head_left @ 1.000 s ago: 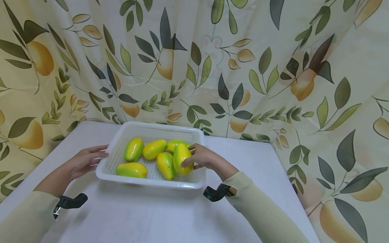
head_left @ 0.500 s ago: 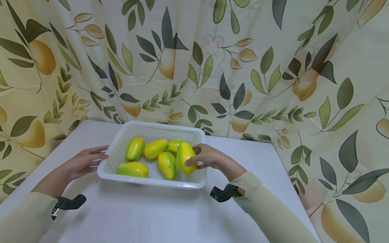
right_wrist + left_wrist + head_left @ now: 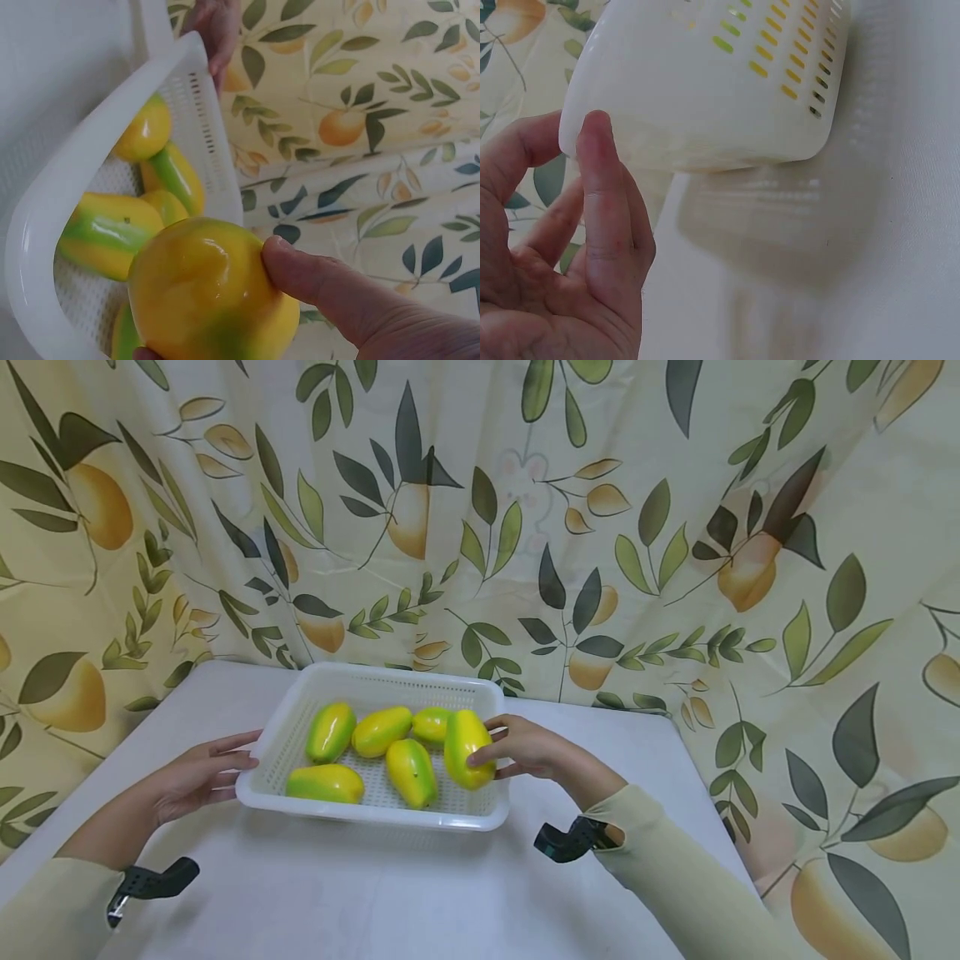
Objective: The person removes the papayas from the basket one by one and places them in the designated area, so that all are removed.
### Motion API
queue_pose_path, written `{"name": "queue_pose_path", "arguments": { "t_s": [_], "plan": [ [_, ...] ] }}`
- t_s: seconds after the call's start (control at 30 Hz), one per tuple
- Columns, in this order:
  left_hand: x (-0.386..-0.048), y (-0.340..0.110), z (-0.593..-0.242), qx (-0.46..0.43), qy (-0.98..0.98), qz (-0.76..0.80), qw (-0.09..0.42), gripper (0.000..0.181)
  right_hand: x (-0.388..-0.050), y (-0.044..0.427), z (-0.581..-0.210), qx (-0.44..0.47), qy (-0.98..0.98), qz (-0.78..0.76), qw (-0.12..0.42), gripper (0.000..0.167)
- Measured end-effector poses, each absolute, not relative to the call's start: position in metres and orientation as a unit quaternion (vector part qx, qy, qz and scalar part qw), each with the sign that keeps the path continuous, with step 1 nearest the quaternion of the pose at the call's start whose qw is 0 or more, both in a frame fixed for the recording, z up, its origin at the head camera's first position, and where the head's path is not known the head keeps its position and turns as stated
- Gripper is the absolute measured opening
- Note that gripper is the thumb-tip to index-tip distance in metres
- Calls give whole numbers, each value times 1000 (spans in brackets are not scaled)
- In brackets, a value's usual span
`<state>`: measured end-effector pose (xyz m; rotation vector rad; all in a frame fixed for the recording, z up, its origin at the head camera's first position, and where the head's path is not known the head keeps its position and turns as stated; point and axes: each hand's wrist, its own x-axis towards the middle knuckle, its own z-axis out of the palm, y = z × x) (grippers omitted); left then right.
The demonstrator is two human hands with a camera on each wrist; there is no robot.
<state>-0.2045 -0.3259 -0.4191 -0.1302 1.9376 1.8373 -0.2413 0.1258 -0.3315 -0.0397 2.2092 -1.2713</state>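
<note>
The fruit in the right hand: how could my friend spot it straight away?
On the white table, find the white basket. In the head view, look at its right end. Your yellow-green fruit is gripped there by the right hand; no hand holds its five neighbours.

White basket (image 3: 367, 811) on white table (image 3: 360, 893)

Curtained-off spot: leaf-print drape (image 3: 480, 435), white table (image 3: 360, 893)

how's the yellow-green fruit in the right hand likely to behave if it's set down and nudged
The yellow-green fruit would probably roll, given its rounded sides. Its glossy skin may make it somewhat slippery. It seems fairly firm, as no dent shows where the right hand grips it.
</note>
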Motion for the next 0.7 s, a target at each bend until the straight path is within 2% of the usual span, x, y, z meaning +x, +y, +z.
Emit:
{"name": "queue_pose_path", "arguments": {
  "t_s": [0.3,0.6,0.7],
  "plan": [
    [-206,-324,-419,-49,685,690,228,69,-240,138,-325,-21,827,-480,291,79],
    [-206,-325,-418,-55,669,706,225,47,-242,146,-320,-11,830,-479,286,80],
    [-206,-327,-420,-58,667,708,227,46,-242,149,-320,-9,831,-479,284,80]
  ]
}}
